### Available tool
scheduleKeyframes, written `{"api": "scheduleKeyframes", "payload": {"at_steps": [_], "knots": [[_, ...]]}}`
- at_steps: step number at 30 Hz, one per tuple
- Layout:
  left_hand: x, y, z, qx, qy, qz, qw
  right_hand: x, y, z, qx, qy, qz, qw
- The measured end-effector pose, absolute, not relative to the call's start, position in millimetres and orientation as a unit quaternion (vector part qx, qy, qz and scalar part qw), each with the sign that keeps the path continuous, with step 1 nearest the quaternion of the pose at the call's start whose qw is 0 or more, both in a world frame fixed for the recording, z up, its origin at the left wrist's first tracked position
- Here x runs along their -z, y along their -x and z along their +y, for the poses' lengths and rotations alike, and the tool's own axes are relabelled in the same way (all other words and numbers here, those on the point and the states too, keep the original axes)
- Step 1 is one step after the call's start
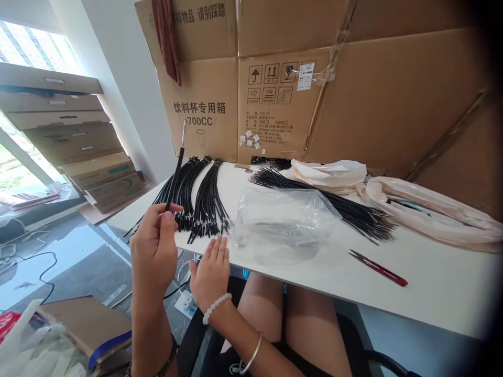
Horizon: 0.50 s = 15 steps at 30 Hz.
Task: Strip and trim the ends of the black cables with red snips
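Pinched between the thumb and fingers of my left hand (156, 248) is a short black cable (178, 170). It stands nearly upright, and its upper end is pale and silvery. My right hand (212, 269) rests at the table's front edge with its fingers stretched out and nothing in it. Just beyond the fingertips lies a bundle of black cables (208, 196), and more bundles (184, 183) fan out behind my left hand. Beside my right hand, a clear plastic bag (285, 220) lies on the table.
A loose pile of thin black wires (326, 201) lies behind the bag. Red-handled snips (379, 268) are at the right on the white table (432, 293). Pinkish plastic wrapping (432, 209) sits farther back. A cardboard sheet (275, 31) stands upright along the back edge.
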<state>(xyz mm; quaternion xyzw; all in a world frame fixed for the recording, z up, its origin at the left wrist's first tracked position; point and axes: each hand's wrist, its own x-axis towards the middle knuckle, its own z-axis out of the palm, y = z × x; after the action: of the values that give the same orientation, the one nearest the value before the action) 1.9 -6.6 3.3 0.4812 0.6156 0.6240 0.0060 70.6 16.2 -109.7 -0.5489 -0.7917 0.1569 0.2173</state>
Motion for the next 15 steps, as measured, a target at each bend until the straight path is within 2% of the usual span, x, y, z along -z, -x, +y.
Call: {"api": "scheduleKeyframes", "payload": {"at_steps": [7, 15], "knots": [[-13, -4, -24, -0.666, -0.465, 0.583, -0.017, 100, -41, 4, -0.219, 0.510, -0.807, 0.202], [-17, -3, -34, -0.686, -0.453, 0.570, -0.010, 101, -17, -2, -0.322, 0.467, -0.793, 0.222]]}}
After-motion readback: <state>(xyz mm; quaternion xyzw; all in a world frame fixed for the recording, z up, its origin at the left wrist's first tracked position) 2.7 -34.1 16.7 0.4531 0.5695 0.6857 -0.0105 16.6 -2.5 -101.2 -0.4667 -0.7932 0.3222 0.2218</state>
